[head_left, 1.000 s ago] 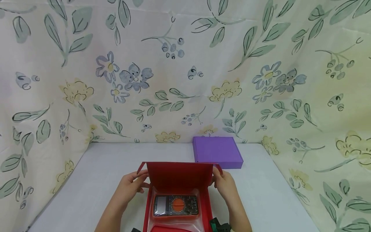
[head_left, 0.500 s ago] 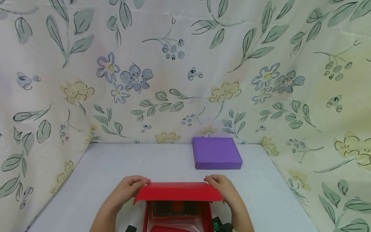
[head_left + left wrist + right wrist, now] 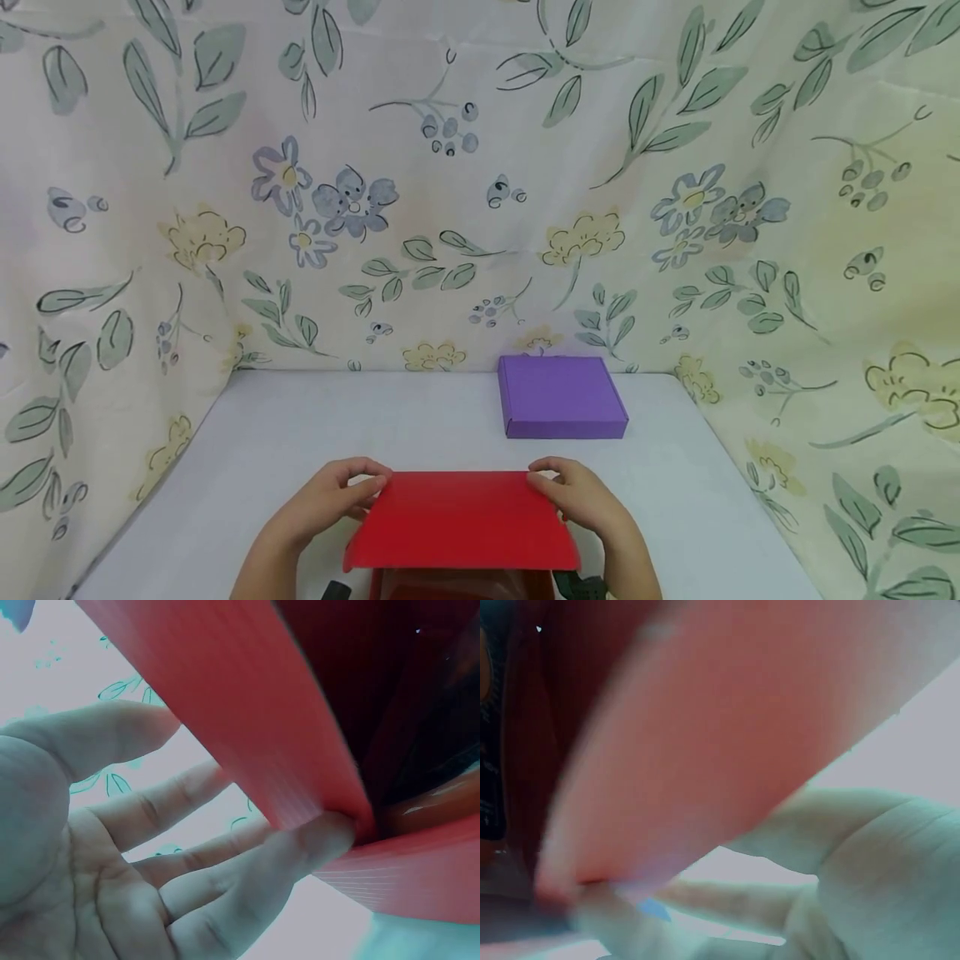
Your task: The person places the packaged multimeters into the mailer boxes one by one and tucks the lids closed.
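Observation:
A red cardboard box (image 3: 462,587) stands at the near edge, its hinged lid (image 3: 461,525) tilted down toward the person over the inside. At the lid's far left corner my left hand (image 3: 330,500) touches with its thumb and fingertips. In the left wrist view its fingers are mostly straight, one fingertip pressing the lower end of the lid's side flap (image 3: 247,697). My right hand (image 3: 588,500) touches the far right corner; the right wrist view shows a thumb and fingertip against the other side flap (image 3: 705,750). Inside, a dark multimeter with orange trim (image 3: 491,772) shows partly.
A closed purple box (image 3: 562,398) lies toward the back right of the white table (image 3: 337,417). Behind and at both sides hangs a flowered cloth (image 3: 450,183). Black camera mounts (image 3: 581,585) sit by the wrists.
The lid has swung from standing up to leaning down toward the person, covering the multimeter in the head view. Both hands have moved with it, from the side flaps to the far corners.

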### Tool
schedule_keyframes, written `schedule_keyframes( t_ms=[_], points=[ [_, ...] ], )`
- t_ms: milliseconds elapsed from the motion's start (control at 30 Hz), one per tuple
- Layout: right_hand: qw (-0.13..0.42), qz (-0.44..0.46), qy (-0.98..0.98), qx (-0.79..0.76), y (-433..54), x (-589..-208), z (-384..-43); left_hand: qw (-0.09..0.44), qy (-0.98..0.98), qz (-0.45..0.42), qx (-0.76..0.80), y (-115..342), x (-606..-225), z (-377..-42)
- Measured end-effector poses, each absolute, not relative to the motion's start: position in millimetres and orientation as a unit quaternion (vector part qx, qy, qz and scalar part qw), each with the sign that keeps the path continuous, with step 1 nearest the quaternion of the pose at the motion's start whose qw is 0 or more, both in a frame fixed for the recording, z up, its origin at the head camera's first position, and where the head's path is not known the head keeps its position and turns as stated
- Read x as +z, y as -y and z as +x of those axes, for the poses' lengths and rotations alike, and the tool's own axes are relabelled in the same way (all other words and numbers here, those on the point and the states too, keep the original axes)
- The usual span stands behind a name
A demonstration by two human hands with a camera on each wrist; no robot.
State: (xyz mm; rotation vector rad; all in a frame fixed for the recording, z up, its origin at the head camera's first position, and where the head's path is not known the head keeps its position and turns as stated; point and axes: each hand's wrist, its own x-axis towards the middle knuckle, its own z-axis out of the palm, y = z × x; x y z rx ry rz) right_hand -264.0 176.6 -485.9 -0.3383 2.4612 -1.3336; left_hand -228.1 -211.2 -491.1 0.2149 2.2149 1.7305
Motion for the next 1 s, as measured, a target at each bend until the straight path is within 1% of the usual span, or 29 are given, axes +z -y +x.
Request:
schedule_keyframes(
  t_ms=[200, 300, 633, 1000],
  points=[
    [0.203, -0.143, -0.851, -0.463, -182, -485, -264, 0.167, -0.777, 0.076, 0.603, 212, -493, -227],
    [0.215, -0.150, -0.844, -0.468, -184, -485, -264, 0.167, -0.784, 0.065, 0.595, 211, -493, -226],
    [0.235, -0.159, -0.837, -0.468, -194, -477, -258, 0.162, -0.800, 0.054, 0.575, 210, -491, -223],
    [0.242, -0.151, -0.828, -0.482, -193, -477, -256, 0.168, -0.813, 0.046, 0.555, 209, -490, -222]
  ],
)
